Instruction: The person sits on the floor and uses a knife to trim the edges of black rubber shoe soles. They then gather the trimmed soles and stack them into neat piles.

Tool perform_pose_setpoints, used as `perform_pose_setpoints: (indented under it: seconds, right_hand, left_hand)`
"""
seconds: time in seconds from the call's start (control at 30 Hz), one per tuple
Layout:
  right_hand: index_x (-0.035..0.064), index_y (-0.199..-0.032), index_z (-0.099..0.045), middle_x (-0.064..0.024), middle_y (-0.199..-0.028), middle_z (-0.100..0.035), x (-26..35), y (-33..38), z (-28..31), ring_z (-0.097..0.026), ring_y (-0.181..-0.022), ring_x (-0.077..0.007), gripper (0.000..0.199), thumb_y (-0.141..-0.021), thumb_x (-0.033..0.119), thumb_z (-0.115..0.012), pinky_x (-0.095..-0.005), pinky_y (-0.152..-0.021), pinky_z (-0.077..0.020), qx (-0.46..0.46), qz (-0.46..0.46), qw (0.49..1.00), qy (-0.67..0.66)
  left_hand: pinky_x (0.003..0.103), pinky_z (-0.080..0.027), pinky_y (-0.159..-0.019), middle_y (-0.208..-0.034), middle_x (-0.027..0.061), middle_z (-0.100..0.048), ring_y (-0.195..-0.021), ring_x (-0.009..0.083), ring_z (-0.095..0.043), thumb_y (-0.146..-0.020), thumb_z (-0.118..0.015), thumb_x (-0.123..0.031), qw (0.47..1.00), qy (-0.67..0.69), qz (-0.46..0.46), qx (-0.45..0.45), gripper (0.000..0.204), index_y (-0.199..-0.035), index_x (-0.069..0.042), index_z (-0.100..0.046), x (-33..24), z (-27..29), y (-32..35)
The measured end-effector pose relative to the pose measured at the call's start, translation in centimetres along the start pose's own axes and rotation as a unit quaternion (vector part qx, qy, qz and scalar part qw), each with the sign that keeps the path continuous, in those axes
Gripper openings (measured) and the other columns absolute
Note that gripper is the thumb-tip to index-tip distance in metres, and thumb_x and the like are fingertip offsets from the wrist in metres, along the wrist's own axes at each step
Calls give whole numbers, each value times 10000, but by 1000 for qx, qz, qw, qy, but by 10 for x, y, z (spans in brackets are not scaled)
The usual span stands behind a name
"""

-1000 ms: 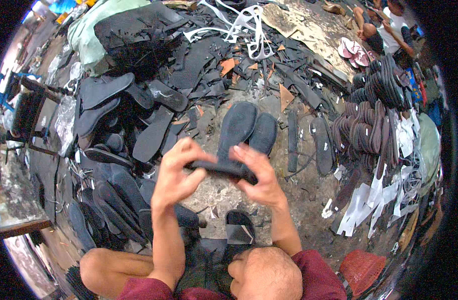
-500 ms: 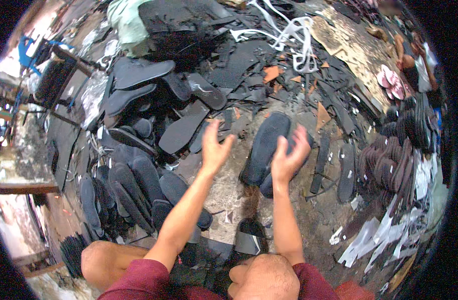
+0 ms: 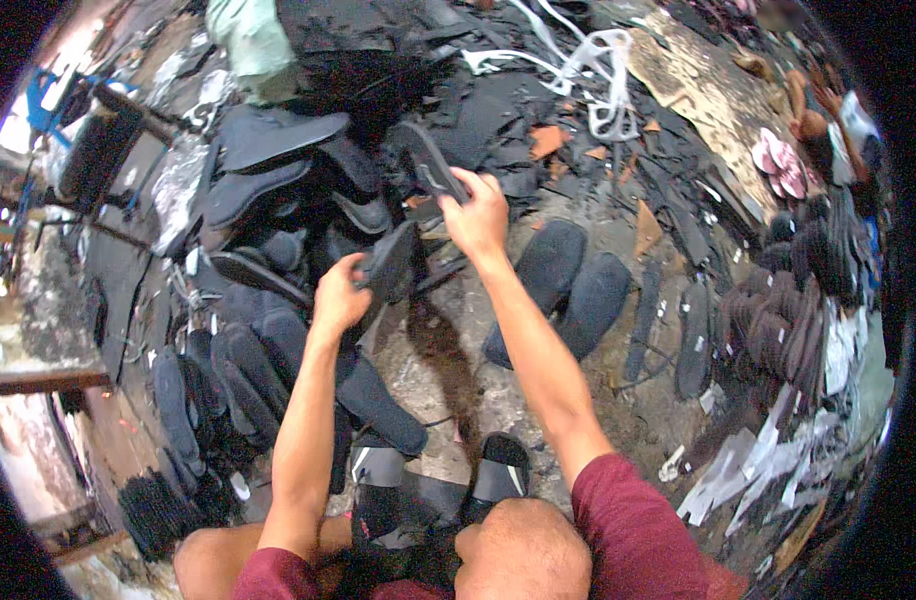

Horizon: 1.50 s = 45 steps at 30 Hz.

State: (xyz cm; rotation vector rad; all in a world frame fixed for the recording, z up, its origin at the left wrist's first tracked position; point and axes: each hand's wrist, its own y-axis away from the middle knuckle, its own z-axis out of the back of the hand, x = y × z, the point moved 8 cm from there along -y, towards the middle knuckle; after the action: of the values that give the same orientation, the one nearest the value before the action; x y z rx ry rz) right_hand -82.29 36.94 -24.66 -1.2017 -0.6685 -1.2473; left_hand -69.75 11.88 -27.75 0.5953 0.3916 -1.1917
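My left hand (image 3: 342, 297) grips the edge of a dark shoe sole (image 3: 391, 257), tilted up off the pile at left of centre. Farther out, my right hand (image 3: 476, 218) holds another black sole (image 3: 418, 150) by its near end, its fingers wrapped round the edge. That sole also stands tilted, showing a pale mark. Under my right forearm lie a dark sole (image 3: 552, 262) and, beside it, a second sole (image 3: 595, 300), both flat on the floor.
A heap of large black soles (image 3: 283, 140) rises at the far left, with rows of soles (image 3: 243, 375) nearer. White straps (image 3: 593, 80) lie among black scraps. Brown soles (image 3: 773, 330) are stacked at right. Another person's arm (image 3: 808, 110) shows at the far right.
Both hands were open and apart from the pile's soles; now each has taken hold of a sole. My right hand has moved left and away, my left hand left and nearer.
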Motion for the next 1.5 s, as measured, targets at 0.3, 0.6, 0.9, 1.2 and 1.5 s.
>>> perform_pose_setpoints:
  seconds: [0.3,0.6,0.9,1.2,1.5]
  right_hand:
    - [169,-1243,-716,-70,-1106,-645,11,189,161,-591,-1008,-224,479,-779,46,-722,-374,-910,-445,-9,-91,990,105]
    - [9,-1527,-392,-164,-1312,-621,-11,189,270,-629,-908,-105,713,-876,-61,-673,-239,-843,-521,-257,-249,909,-216]
    - [56,-1527,-393,-127,-1415,-501,-85,247,244,-556,-1023,-140,688,-917,60,-709,-278,-862,-505,-315,-259,905,-119]
    - [38,-1446,-439,-121,-1337,-615,-88,195,226,-616,-1154,-286,734,-827,237,-779,-446,-998,-485,-190,-457,818,-293]
    - [81,-1419,-439,-171,-1254,-573,-40,206,287,-539,-1153,-386,927,-638,313,-881,-505,-958,-474,-96,-267,840,462]
  left_hand:
    - [402,-492,-906,-916,70,-564,-921,274,-569,-603,-611,92,898,117,-402,-134,415,-933,-125,-741,-208,20,69]
    - [464,-248,-1223,-1535,235,-416,-1437,409,-377,-812,-775,-189,913,209,-350,-24,691,-1438,-76,-502,-258,-131,88]
    - [433,-353,-1172,-1584,279,-314,-1439,397,-380,-749,-839,-251,972,28,-233,11,817,-1453,-28,-492,-204,-181,91]
    - [456,-409,-1113,-1473,283,-468,-1311,441,-505,-804,-793,-378,893,364,132,229,1046,-1550,73,-216,-172,-209,59]
    - [478,-448,-994,-1295,209,-532,-1216,409,-484,-667,-837,-301,965,-133,-225,-22,1066,-1547,-62,-285,-217,-165,97]
